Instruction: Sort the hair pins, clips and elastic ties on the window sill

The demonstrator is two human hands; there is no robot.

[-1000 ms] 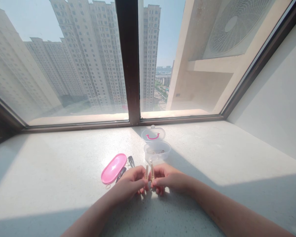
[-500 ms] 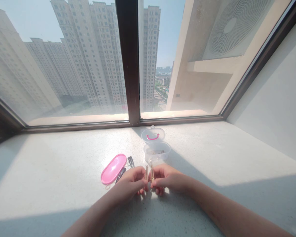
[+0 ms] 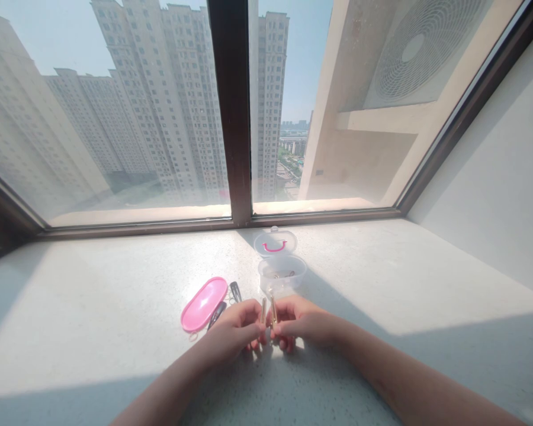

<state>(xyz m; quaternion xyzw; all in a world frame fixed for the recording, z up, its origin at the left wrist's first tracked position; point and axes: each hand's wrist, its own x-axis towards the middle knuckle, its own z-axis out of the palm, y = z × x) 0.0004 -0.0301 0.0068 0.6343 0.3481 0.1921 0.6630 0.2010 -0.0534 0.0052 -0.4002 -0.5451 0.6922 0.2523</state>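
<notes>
Side by side above the pale sill, my two hands each pinch a slim gold hair clip. My left hand [image 3: 244,325] is closed on one hair clip [image 3: 263,310], which points upward. Close beside it, my right hand [image 3: 295,319] grips the other hair clip [image 3: 273,310], also upright. A narrow gap separates the two clips. Dark snap hair clips, one at the back [image 3: 235,291] and one nearer [image 3: 217,315], lie left of my left hand, which partly hides the nearer one.
A pink oval tray [image 3: 204,303] lies at the left, with a small ring [image 3: 193,336] by its near edge. Beyond my hands stands a clear plastic box [image 3: 282,281] with small items inside; its lid [image 3: 275,242] with a pink handle is open. The window frame [image 3: 242,148] rises behind.
Almost nothing differs. Both hands keep their hold on the gold hair clips in nearly the same place, and the view shifts very slightly.
</notes>
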